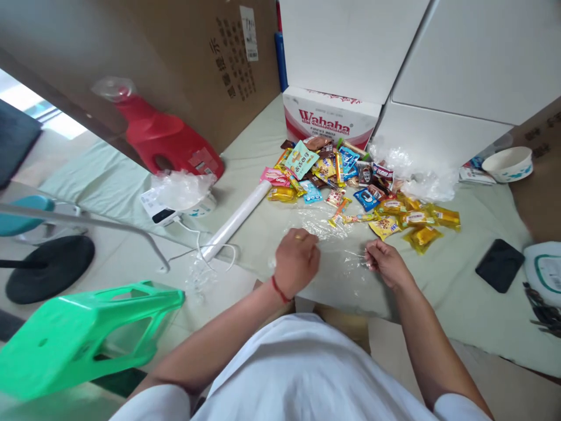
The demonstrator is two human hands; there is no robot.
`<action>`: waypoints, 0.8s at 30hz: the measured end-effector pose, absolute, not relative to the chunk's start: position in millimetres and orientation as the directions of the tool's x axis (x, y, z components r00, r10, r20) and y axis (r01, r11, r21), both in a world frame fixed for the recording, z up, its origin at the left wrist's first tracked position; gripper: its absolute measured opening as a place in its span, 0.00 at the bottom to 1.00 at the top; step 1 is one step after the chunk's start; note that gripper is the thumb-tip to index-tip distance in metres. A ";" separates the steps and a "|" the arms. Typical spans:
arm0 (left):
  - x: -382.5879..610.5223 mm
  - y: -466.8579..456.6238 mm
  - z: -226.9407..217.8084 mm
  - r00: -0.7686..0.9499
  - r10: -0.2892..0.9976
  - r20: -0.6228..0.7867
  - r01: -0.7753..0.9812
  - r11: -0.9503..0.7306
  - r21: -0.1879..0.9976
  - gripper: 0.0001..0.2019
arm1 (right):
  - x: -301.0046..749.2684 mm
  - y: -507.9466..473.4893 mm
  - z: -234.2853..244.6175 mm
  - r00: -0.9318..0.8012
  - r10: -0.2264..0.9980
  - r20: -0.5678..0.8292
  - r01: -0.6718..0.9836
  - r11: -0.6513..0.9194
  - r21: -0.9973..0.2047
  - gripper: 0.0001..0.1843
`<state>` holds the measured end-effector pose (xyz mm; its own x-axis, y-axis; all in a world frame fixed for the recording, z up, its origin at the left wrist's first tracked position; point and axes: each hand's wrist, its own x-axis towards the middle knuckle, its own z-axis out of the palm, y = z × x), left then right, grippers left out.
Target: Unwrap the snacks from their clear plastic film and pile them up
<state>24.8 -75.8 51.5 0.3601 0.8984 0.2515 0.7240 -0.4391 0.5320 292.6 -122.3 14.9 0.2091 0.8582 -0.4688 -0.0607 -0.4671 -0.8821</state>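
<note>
While the right hand (pixel 383 261) pinches the edge of a clear plastic film (pixel 326 225) between thumb and fingertips, I see the left hand (pixel 298 260) curled palm-down at the film's other side; whether its fingers grip it, I can't tell. The film lies crinkled on the pale green cloth (pixel 442 286), between the hands and just in front of them.

Straight ahead, a heap of wrapped snacks (pixel 326 169) blocks my forward reach, backed by the Wahaha box (pixel 331 120), with yellow packets (pixel 418 219) and crumpled clear plastic (pixel 427 178) to its right. On my left, a white roll (pixel 236 221) slants from the heap toward the near edge, a white cable (pixel 197 234) crossing by its lower end; the red jug (pixel 170 140) stands farther back. Rightward, cloth stretches from the right hand to a flat black object (pixel 499 265). The cloth's near edge runs close in front of the white shirt (pixel 302 362), and a green stool (pixel 87 333) sits beyond the left forearm.
</note>
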 end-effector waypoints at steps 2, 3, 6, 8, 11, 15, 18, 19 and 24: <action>39.2 -67.1 28.2 0.500 0.851 0.160 0.732 -0.515 0.446 0.13 | 300.8 -130.1 11.7 0.230 0.851 -0.471 -0.023 -0.480 -0.877 0.26; 39.7 -61.8 15.4 0.531 0.839 0.116 0.742 -0.527 0.414 0.16 | 308.2 -133.7 9.5 0.245 0.849 -0.468 0.005 -0.483 -0.875 0.26; 24.1 -51.2 -15.6 0.562 0.824 0.073 0.766 -0.551 0.331 0.25 | 340.3 -133.9 6.1 0.303 0.857 -0.418 0.183 -0.482 -0.857 0.27; 11.0 -50.9 -24.7 0.554 0.829 0.074 0.788 -0.551 0.277 0.28 | 362.6 -115.6 10.3 0.395 0.870 -0.295 0.401 -0.452 -0.796 0.26; 2.5 -54.5 -25.7 0.543 0.838 0.048 0.814 -0.539 0.217 0.31 | 382.2 -53.3 25.8 0.531 0.845 0.061 0.695 -0.394 -0.602 0.23; 5.2 -56.1 -23.1 0.547 0.837 0.023 0.818 -0.540 0.197 0.32 | 376.4 49.8 44.2 0.576 0.800 0.167 0.773 -0.466 -0.431 0.28; 5.5 -55.4 -23.7 0.558 0.830 0.025 0.808 -0.549 0.212 0.33 | 367.2 83.4 48.8 0.515 0.850 0.112 0.820 -0.450 -0.354 0.24; 5.0 -55.3 -24.2 0.557 0.830 0.028 0.807 -0.549 0.218 0.33 | 366.3 81.6 50.1 0.502 0.857 0.118 0.831 -0.441 -0.338 0.22; 4.2 -56.4 -26.8 0.549 0.834 0.055 0.803 -0.545 0.241 0.33 | 359.0 1.1 70.9 0.399 0.843 0.361 0.891 -0.264 -0.369 0.22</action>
